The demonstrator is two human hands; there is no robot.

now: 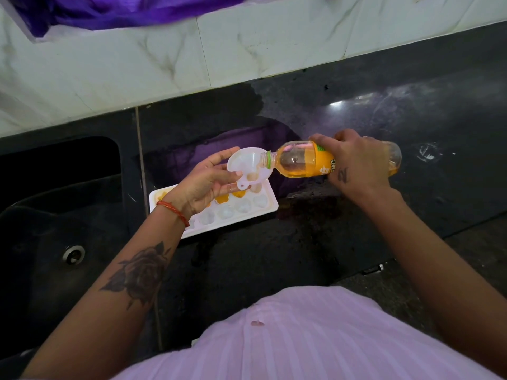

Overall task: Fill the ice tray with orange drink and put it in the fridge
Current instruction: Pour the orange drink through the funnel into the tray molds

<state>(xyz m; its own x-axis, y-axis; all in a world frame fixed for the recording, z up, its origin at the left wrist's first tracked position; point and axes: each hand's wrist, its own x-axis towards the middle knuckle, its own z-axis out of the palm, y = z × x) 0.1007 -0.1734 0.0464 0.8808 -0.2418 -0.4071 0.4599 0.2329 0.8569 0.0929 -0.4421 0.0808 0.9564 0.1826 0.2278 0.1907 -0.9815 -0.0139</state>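
The right hand point(354, 163) grips a tilted clear plastic orange-drink bottle point(304, 161); the left hand point(204, 185) holds a white plastic funnel point(248, 168) over the white, partly filled ice tray point(267, 207) on the black countertop point(356, 229). Pouring slowly, spout centred over one cavity, should prevent overflow.

Dark surface point(356, 215) lay open right of the ice tray point(267, 208), up to the tiled wall point(247, 50). Left approach was cut by the sink basin point(55, 215), just beside the tray's left end. Above the tray's far row, the left hand point(203, 182) with a white funnel point(247, 167) and the tilted bottle point(301, 160) in the right hand point(354, 163) blocked passage. The tray's near row stayed reachable from the front edge, between both forearms.
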